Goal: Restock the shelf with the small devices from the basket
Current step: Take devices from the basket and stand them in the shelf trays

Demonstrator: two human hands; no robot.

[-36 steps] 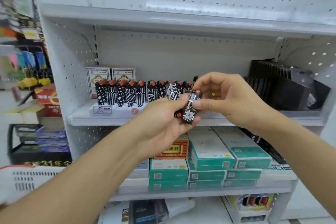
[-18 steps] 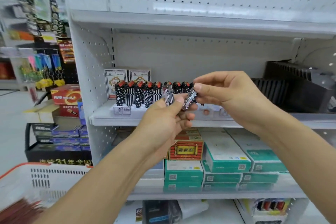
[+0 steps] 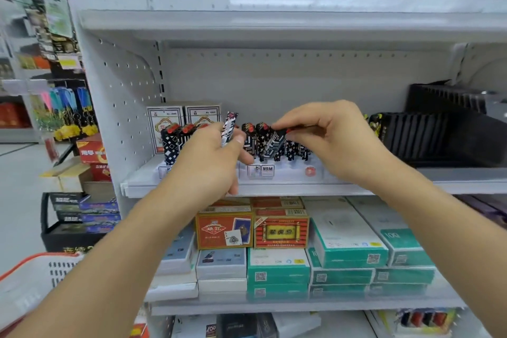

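A row of small black-and-white patterned lighters with red tops [image 3: 256, 141] stands on the white shelf [image 3: 274, 189]. My left hand [image 3: 208, 162] grips one patterned lighter [image 3: 229, 125] upright in front of the row's left part. My right hand [image 3: 329, 140] pinches another lighter [image 3: 282, 136], tilted, at the right part of the row. The white basket with an orange rim [image 3: 33, 280] shows at the lower left; its contents are hidden.
Two white card boxes [image 3: 183, 118] stand behind the row. A black ribbed display rack [image 3: 444, 132] fills the shelf's right side. Below lie red card packs [image 3: 252, 228] and green-and-white boxes [image 3: 356, 250]. Other store goods stand at far left.
Both hands have moved apart and forward to the shelf. The right hand carried its lighter to the row's right part; the left keeps another lighter raised. The view shifted left.
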